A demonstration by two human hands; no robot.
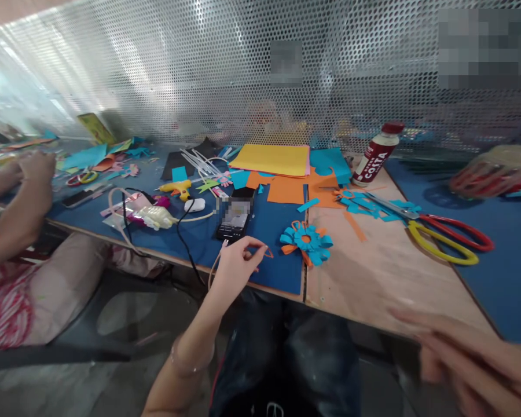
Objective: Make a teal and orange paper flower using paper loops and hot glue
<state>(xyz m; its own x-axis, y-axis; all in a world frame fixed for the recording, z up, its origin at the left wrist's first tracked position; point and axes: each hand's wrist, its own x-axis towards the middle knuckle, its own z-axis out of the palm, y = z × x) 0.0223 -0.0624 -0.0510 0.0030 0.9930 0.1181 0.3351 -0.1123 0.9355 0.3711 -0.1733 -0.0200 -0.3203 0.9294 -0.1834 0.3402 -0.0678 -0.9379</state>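
My left hand (237,265) is at the table's front edge, its fingertips pinched on a thin orange paper loop (267,252) lying on the blue mat (264,229). A black phone (234,220) lies just beyond that hand. To the right of the loop sits a blue and orange paper flower (307,239). My right hand (473,359) hovers low at the bottom right, off the table, blurred, with its fingers stretched out and nothing in them.
Scissors with red and yellow handles (443,234) lie at the right among blue paper scraps. A Costa bottle (377,153), yellow and orange paper sheets (273,159) and a yellow glue gun (179,187) lie further back. Another person's arms (13,197) work at the left.
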